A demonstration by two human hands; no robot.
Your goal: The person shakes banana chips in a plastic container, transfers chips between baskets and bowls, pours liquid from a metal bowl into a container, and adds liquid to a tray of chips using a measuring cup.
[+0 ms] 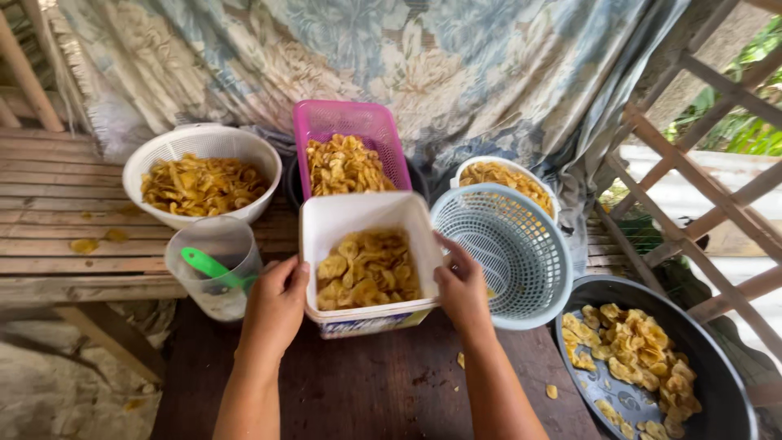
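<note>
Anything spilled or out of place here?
Yes, minor spills. A few loose chips lie on the dark table by the right hand, and more chips on the slatted bench at left. The white tub sits level.

Rustic home porch: slatted wooden bench (57, 195), hung floral cloth (391, 57).

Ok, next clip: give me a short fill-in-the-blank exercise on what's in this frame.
1. Both hands, left hand and right hand, grip a white square ____ of chips.
2. The spoon in the clear container is ____.
3. The rectangular basket behind is ____.
4. The pale blue basket holds ____ chips.

Answers: tub; green; pink; no
</note>
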